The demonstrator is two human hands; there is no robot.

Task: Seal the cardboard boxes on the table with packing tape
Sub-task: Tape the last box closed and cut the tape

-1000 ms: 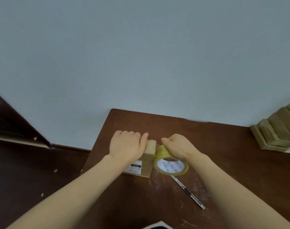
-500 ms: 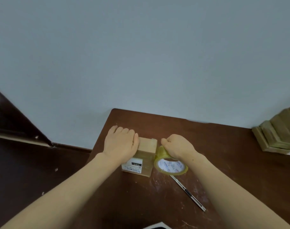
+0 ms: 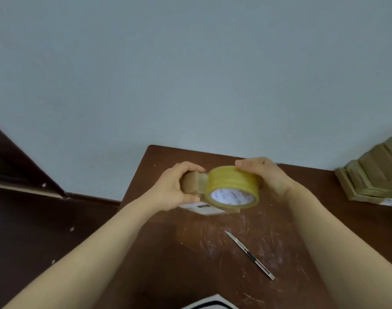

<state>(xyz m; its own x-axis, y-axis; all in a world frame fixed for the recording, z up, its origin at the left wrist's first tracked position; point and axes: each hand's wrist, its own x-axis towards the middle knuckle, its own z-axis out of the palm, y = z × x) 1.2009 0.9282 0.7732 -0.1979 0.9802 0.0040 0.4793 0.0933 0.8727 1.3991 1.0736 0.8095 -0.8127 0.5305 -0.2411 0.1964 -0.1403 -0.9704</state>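
Grip changed, roll raised.
Left hand [image 3: 173, 189], flat before, now grips the small brown cardboard box [image 3: 193, 183]; right hand [image 3: 265, 177] lifted yellowish translucent tape roll [image 3: 233, 182] alongside.

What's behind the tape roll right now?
The cardboard box, gripped by the left hand; its white label peeks out below. The tape roll, held by the right hand, covers the box's right part, so any taping there cannot be seen.

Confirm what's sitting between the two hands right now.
Head view: the cardboard box, gripped by the left hand, and the tape roll, held by the right hand, fill that gap.
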